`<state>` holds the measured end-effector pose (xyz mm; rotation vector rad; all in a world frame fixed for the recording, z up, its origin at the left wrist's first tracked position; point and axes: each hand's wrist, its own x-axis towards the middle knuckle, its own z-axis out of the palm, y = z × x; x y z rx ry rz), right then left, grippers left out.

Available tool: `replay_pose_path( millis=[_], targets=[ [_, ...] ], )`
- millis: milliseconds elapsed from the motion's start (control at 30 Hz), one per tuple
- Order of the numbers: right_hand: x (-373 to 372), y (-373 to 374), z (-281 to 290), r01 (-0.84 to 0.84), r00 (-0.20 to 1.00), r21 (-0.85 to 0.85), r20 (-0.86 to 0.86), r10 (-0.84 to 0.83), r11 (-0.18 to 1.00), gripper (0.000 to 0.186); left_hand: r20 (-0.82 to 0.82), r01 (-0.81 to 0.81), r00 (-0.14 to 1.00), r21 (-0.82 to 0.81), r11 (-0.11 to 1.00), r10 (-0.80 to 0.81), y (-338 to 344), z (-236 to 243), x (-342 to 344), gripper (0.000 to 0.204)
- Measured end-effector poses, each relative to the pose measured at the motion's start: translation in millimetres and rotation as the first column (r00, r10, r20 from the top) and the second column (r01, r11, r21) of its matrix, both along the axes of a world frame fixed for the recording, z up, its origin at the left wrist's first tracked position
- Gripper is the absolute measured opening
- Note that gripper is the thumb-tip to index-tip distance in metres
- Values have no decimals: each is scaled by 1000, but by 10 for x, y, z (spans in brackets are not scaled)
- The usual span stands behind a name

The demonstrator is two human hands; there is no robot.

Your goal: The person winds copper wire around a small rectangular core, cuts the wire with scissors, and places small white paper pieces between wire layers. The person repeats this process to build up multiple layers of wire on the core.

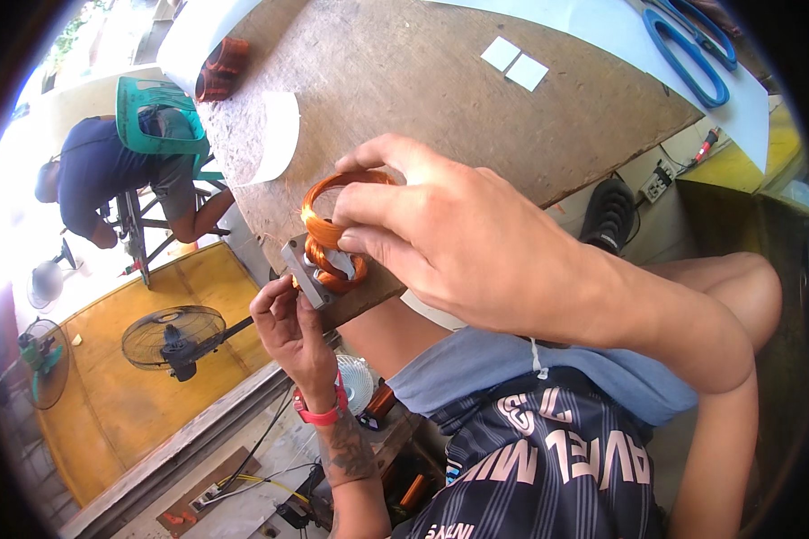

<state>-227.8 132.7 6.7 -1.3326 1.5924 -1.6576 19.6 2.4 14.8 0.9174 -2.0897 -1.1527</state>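
Note:
My right hand [454,234] reaches over the table edge, its fingers closed round the upper loop of a copper wire coil [316,225]. Just below that loop, a second copper coil [354,275] rests against a grey metal block [302,269], with white insulation between them. My left hand [288,334], a red watch on its wrist, grips the block from below with thumb and fingers. A small yellowish bit [295,281] shows near its fingertips. The inner side of the block is hidden.
On the wooden table [377,72] lie two white squares [514,63], blue scissors [688,54], white sheets [280,135] and dark copper coils [221,70]. A black fan [175,341] stands at left. Beyond it a person [126,166] bends beside a green chair [157,112].

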Motion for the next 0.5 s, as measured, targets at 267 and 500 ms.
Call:
replay_pose_path(
  millis=[267,500],
  targets=[
    [201,-104,-48,110,985,-18,137,-107,994,27,91,-4,996,-78,997,11,-43,-41,47,26],
    [191,-141,-53,53,973,-42,228,-42,998,29,118,3,993,-66,998,4,-80,-55,94,21]
  ],
)
